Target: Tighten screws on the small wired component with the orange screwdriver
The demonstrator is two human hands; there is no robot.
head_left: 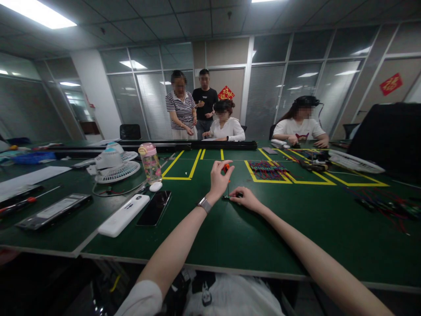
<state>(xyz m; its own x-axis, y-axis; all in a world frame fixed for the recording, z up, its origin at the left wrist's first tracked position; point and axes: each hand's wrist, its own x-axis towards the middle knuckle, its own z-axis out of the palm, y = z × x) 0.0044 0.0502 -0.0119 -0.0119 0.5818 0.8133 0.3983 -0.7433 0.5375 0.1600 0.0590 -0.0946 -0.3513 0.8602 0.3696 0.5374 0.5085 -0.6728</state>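
My left hand [219, 179], with a watch on its wrist, is raised over the table with fingers curled around the orange and black handle of a small screwdriver [226, 167]. The thin shaft runs straight down from the hand. Below it, a small green circuit board [226, 197] lies at the shaft's tip; whether the tip touches it is too small to tell. My right hand [246, 199] rests on the table with its fingertips closed at the board's right edge. Something dark shows between thumb and fingers of that hand.
Yellow tape marks the green table [204, 241]. A wire bundle [268, 170] lies beyond my right hand, more wires [391, 206] farther right. To the left are a phone [154, 208], a white power bank [124, 215], a bottle [150, 164] and a fan [116, 169]. Several people are opposite.
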